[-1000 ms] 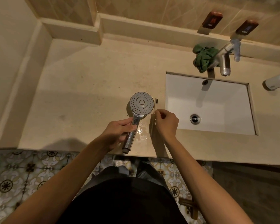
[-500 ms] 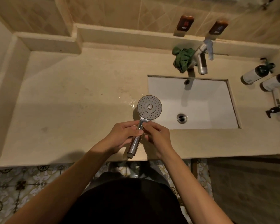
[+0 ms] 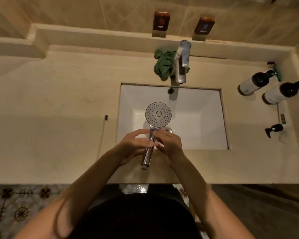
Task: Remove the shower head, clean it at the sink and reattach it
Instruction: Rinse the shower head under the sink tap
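Note:
A chrome shower head with a round perforated face points up over the white rectangular sink. Its handle runs down toward me across the sink's front edge. My left hand grips the handle from the left. My right hand holds the handle from the right, fingers wrapped near the neck. The threaded end of the handle sticks out below both hands. The drain shows just behind my right fingers.
A chrome faucet stands behind the sink, with a crumpled green cloth to its left. A thin toothbrush-like stick lies on the beige counter. Two dark-capped bottles and a small spray bottle sit at the right.
The shower head has moved right from the counter to above the sink. My right hand left the stick on the counter and closed on the handle beside my left hand.

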Demonstrator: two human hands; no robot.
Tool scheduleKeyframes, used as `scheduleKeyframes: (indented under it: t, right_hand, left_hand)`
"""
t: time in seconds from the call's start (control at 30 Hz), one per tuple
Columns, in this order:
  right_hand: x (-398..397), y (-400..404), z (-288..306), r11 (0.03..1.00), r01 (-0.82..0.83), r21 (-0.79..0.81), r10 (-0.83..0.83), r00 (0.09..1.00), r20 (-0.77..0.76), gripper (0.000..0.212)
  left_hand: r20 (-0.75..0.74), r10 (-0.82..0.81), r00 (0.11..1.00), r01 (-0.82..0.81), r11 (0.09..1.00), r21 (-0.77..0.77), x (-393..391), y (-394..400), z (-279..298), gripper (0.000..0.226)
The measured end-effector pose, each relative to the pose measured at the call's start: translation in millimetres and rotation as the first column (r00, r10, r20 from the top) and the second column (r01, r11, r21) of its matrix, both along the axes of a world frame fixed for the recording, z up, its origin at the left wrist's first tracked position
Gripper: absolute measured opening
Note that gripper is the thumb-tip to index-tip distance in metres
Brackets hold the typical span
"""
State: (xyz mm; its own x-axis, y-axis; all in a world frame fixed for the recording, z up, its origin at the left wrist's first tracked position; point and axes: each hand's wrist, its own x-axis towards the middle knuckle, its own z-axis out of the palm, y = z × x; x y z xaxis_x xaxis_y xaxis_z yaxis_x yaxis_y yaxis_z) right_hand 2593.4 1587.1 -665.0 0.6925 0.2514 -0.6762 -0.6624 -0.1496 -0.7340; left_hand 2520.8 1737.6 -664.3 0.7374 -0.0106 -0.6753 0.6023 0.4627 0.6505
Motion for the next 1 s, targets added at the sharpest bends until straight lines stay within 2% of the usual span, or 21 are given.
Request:
scheduleKeyframes:
  t: [0.27, 0.4, 0.43, 0.5, 0.57, 0.63, 0.73, 0.87, 0.93, 1.0]
  right_hand:
    - [104, -65, -11, 0.955, -0.249, -0.16, 0.259, 0.965, 0.044, 0.012]
    - [156, -64, -8, 0.851, -0.248, -0.463, 0.395, 0.883, 0.255, 0.02]
    - [167, -61, -2, 0.827, -0.204, -0.524, 0.42, 0.844, 0.334, 0.02]
    - [189, -51, 16, 0.827, -0.126, -0.547, 0.448, 0.735, 0.509, 0.021]
    - [207, -36, 36, 0.876, -0.112, -0.47, 0.426, 0.636, 0.643, 0.024]
    - [221, -21, 51, 0.889, -0.157, -0.431, 0.449, 0.491, 0.747, 0.03]
    - [235, -4, 60, 0.827, -0.199, -0.526, 0.562, 0.259, 0.786, 0.038]
    - [247, 2, 63, 0.789, -0.108, -0.605, 0.613, 0.072, 0.786, 0.028]
    - [252, 5, 69, 0.816, -0.042, -0.577, 0.578, 0.011, 0.816, 0.024]
    - [258, 9, 75, 0.849, 0.0, -0.528, 0.528, 0.033, 0.849, 0.023]
  left_hand:
    - [-0.1, 0.092, 0.991, -0.1, 0.992, -0.077, 82, -71, -12, 0.057]
    - [-0.127, 0.115, 0.985, -0.127, 0.987, -0.093, 109, -77, -12, 0.06]
    - [-0.118, 0.11, 0.987, -0.122, 0.988, -0.098, 114, -76, -12, 0.061]
    - [-0.103, 0.108, 0.989, -0.118, 0.989, -0.092, 122, -73, -11, 0.058]
    - [-0.111, 0.122, 0.986, -0.13, 0.99, -0.06, 129, -70, -14, 0.051]
    - [-0.126, 0.13, 0.984, -0.135, 0.99, -0.032, 133, -68, -16, 0.046]
    - [-0.149, 0.144, 0.978, -0.155, 0.986, -0.064, 134, -66, -23, 0.049]
    - [-0.165, 0.152, 0.974, -0.174, 0.976, -0.133, 133, -67, -32, 0.055]
    - [-0.178, 0.165, 0.97, -0.191, 0.971, -0.144, 132, -68, -37, 0.05]
    - [-0.186, 0.168, 0.968, -0.197, 0.969, -0.151, 130, -68, -42, 0.049]
